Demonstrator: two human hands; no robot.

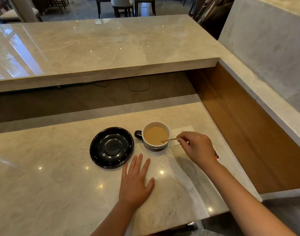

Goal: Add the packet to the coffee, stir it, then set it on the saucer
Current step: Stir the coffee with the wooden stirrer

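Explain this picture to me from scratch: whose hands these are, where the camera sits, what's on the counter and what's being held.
There is no machine here. A person wears one wide-angle camera on the head, so you look forward and down at their own two bare hands. There is only this one view.

On the pale marble counter stands a cup of milky coffee, white inside with a dark handle facing left. To its left, apart from it, lies an empty black saucer. A white napkin lies partly under the right hand, and a torn packet peeks out behind that wrist.

The right hand pinches a thin wooden stirrer whose tip dips into the coffee. The left hand rests flat on the counter, holding nothing.
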